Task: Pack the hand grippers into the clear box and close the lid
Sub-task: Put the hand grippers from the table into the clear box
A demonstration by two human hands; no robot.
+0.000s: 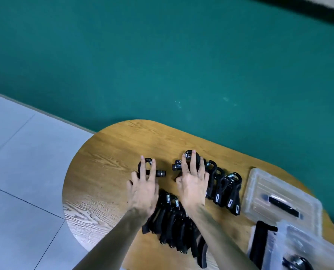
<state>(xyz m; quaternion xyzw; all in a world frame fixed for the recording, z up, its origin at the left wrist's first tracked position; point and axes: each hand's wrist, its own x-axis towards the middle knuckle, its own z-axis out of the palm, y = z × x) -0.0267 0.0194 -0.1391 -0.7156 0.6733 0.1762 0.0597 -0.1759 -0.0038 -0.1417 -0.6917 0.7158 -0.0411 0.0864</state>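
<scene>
Black hand grippers with steel springs lie on a rounded wooden table (103,156). My left hand (142,190) rests on one hand gripper (158,173) at the far middle, fingers curled over it. My right hand (193,182) lies on a second hand gripper (176,166) just to its right. A row of several hand grippers (224,190) stretches to the right of that hand. Another pile of hand grippers (172,225) sits between my forearms. The clear lid (279,199) with a black handle lies at the right. The clear box (291,248) is at the bottom right, with a gripper inside.
The table stands against a green wall (162,65). Grey floor tiles (21,172) lie to the left of the table's rounded end. Bare wood shows at the table's left and far side.
</scene>
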